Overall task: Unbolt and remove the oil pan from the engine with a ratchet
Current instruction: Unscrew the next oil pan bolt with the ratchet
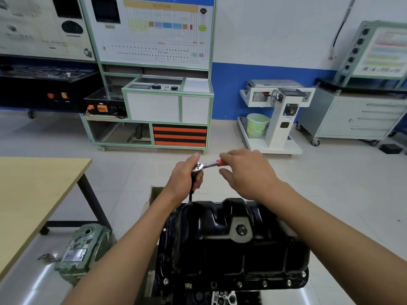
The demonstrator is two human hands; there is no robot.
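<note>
The black oil pan (pixel 231 249) sits bottom-up on the engine, low in the middle of the view, with several bolts along its near flange (pixel 239 283) and a drain plug (pixel 241 230) on top. A ratchet (pixel 208 165) with a red handle stands on a long extension that reaches down to the pan's far left flange. My left hand (pixel 187 175) grips the ratchet head and the top of the extension. My right hand (pixel 246 172) holds the red handle, fingers curled over it; most of the handle is hidden.
A wooden table (pixel 33 194) stands at the left, with a green metal housing (pixel 83 249) beside the engine. Training benches, a white engine stand (pixel 277 119) with a green bucket and a grey drawer cabinet (pixel 356 115) line the far wall. A cardboard box edge (pixel 154 192) shows behind the pan.
</note>
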